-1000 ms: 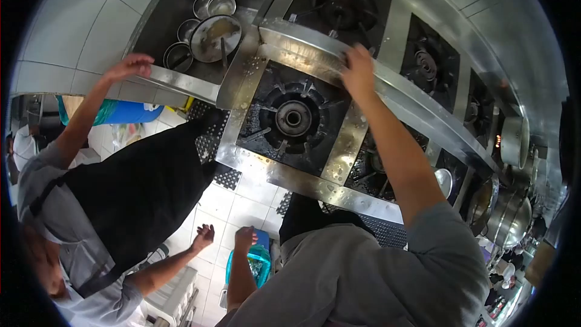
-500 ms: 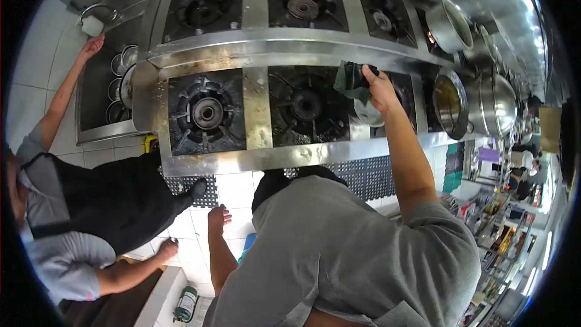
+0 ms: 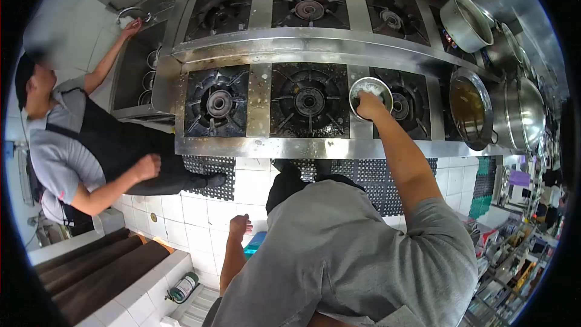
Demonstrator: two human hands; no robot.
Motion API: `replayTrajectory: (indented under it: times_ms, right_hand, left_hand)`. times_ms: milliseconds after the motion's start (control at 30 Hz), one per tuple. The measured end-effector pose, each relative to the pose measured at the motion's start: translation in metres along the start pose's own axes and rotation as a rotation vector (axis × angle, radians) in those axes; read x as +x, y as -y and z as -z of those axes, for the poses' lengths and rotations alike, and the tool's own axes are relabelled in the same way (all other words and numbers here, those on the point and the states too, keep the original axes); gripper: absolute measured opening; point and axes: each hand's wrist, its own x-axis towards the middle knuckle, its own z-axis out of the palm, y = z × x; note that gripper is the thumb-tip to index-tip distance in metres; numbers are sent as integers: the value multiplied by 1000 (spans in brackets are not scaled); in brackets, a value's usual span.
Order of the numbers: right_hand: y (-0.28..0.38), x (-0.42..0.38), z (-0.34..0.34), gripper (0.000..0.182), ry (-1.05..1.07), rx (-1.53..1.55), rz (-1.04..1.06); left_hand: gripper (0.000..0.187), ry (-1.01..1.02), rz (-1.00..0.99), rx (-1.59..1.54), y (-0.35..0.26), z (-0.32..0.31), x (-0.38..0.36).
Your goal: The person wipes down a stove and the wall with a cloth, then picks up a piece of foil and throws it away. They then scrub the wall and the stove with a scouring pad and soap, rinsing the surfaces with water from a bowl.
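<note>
My right hand (image 3: 370, 105) reaches down into a small metal bowl (image 3: 389, 92) at the front range, beside the middle burner (image 3: 309, 102). The bowl holds whitish, foamy-looking liquid. Closed fingers keep hold of a dark cloth, now mostly hidden inside the bowl. My left hand (image 3: 240, 225) hangs low over the white tiled floor, away from the stove. Its fingers are loosely bent and apart, and nothing shows in them. Wet patches and specks mark the front burners and the steel between them.
A co-worker (image 3: 85, 139) stands at the left, one hand by a ring-shaped fixture (image 3: 133, 13) on the wall. At the right are a tall pot (image 3: 466, 23), a wide pan of brown liquid (image 3: 469, 108) and a large steel pot (image 3: 525, 115). A green cylinder (image 3: 183, 287) lies below.
My right hand has lowered the dark cloth from above the burner into the bowl. The co-worker's lower hand has risen, and the view has shifted.
</note>
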Motion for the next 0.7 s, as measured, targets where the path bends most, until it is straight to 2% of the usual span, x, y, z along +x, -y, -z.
replayTrajectory:
  times_ms: [33,67,133,167,233,267,300,367,400,433,500,533,600,633,700]
  right_hand:
    - [0,-1,2,49,-63,-12,98]
    - [-5,1,10,49,-67,-7,106]
    - [-6,-2,51,49,219,159,87]
    - [-12,0,61,49,210,158,85]
    - [-29,3,77,43,174,725,31]
    - [-15,-9,113,39,274,856,42]
    - [-8,-11,129,48,169,943,74]
    - [-6,13,153,52,153,1024,19]
    - [1,23,163,52,40,1048,-80]
    - [0,39,165,47,-28,1101,41]
    - [-6,82,166,42,-206,817,2]
    - [-3,100,166,42,-197,817,11]
    - [8,128,158,35,-593,321,-33]
    - [14,138,150,35,-582,324,-22]
    - [31,155,128,34,-721,130,-36]
  left_hand:
    - [33,-2,0,-18,18,-1,-3]
    - [34,9,40,-6,34,-2,-3]
    - [36,20,75,-67,62,-5,-9]
    - [37,62,98,-120,80,-7,-5]
    - [37,81,140,-113,95,-16,-24]
    - [37,81,159,-92,97,-21,-38]
    - [37,82,172,-72,97,-27,-53]
    - [37,82,179,-48,88,-34,-80]
    - [37,78,178,-41,76,-39,-94]
    - [36,71,173,-37,65,-41,-101]
    - [36,51,155,-46,49,-41,-96]
    - [36,41,141,-58,52,-37,-82]
    - [36,34,125,-77,57,-24,-37]
    - [36,33,104,-87,52,-18,-29]
    - [35,-47,19,-139,34,-9,-21]
